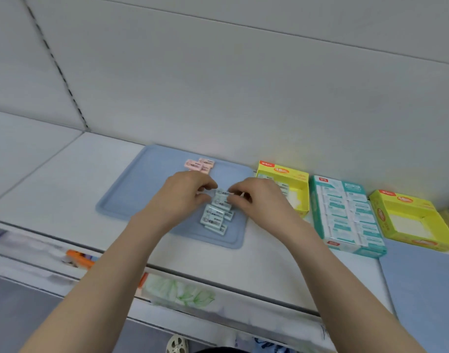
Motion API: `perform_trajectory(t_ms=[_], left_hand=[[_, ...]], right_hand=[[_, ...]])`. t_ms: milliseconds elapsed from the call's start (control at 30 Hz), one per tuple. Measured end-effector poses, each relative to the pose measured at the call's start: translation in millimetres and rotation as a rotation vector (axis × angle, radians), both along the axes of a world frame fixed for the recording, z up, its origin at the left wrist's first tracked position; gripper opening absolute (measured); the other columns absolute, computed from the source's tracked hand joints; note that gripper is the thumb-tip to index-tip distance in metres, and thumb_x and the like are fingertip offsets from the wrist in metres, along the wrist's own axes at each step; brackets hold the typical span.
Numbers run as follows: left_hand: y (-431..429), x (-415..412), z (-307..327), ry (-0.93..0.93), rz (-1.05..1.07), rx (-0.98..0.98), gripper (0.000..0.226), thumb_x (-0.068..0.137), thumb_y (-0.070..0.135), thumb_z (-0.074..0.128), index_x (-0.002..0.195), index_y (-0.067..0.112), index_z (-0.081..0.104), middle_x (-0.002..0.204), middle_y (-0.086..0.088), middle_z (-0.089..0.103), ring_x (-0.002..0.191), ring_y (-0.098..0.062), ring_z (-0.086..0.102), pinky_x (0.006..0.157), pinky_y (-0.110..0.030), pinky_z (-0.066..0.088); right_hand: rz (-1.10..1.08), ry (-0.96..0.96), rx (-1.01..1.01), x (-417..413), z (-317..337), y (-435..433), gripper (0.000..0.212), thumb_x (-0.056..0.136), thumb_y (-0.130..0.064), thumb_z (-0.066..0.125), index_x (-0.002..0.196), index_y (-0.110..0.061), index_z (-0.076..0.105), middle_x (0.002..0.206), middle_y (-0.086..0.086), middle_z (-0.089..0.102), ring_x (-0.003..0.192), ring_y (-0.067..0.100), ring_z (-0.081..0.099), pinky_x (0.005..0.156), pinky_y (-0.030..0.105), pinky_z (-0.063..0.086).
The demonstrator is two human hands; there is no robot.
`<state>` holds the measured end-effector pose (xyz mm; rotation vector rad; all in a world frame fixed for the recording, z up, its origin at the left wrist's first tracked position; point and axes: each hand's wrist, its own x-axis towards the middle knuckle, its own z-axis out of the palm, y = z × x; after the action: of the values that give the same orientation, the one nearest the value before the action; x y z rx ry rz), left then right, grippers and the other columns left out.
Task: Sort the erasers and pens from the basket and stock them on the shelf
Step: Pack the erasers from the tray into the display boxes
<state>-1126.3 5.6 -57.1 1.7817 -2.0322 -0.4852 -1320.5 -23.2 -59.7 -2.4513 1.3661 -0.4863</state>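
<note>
A blue tray (131, 194) lies on the white shelf (65, 184). Several pale green erasers (214, 216) sit in a loose row on the tray's right half. A few pink erasers (199, 164) lie near its back edge. My left hand (185, 192) and my right hand (254, 194) meet over the top green eraser (221, 196), fingers curled and pinching it from both sides. No pens and no basket are in view.
Right of the tray stand a yellow eraser box (282, 174), a teal box full of white erasers (345, 215) and a second yellow box (412, 220). A blue mat (422, 289) lies at the front right. Lower shelves hold blurred packets (180, 291) and an orange item (80, 258).
</note>
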Motion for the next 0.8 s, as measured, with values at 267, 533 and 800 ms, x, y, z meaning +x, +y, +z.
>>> perform_trajectory(t_ms=[267,533,800], left_hand=[[-4,0,-15,-0.012,-0.013,-0.133,0.031,0.086,0.01,0.065,0.116,0.018,0.069,0.112,-0.002,0.069,0.103,-0.02,0.062,0.086,-0.029,0.043],[-33,-38,3,-0.257,-0.166,0.112,0.015,0.095,0.016,0.054,0.105,0.011,0.064,0.114,-0.01,0.063,0.108,-0.027,0.058,0.075,-0.03,0.037],[-44,-42,-1,-0.144,-0.169,-0.002,0.02,0.093,0.019,0.06,0.111,0.02,0.068,0.105,-0.002,0.055,0.101,-0.02,0.057,0.073,-0.024,0.033]], right_hand=[[-0.03,-0.031,0.128,13,1,1,0.019,0.078,-0.031,0.077,0.091,-0.02,0.067,0.08,-0.006,0.065,0.076,0.012,0.061,0.073,0.033,0.05],[-0.417,-0.35,0.041,-55,25,-16,0.008,0.081,-0.028,0.075,0.086,-0.023,0.071,0.075,-0.009,0.068,0.066,0.007,0.059,0.065,0.026,0.044],[-0.415,-0.118,0.212,-100,26,-17,0.013,0.082,-0.015,0.07,0.083,-0.027,0.072,0.077,-0.005,0.071,0.076,0.017,0.066,0.072,0.031,0.052]])
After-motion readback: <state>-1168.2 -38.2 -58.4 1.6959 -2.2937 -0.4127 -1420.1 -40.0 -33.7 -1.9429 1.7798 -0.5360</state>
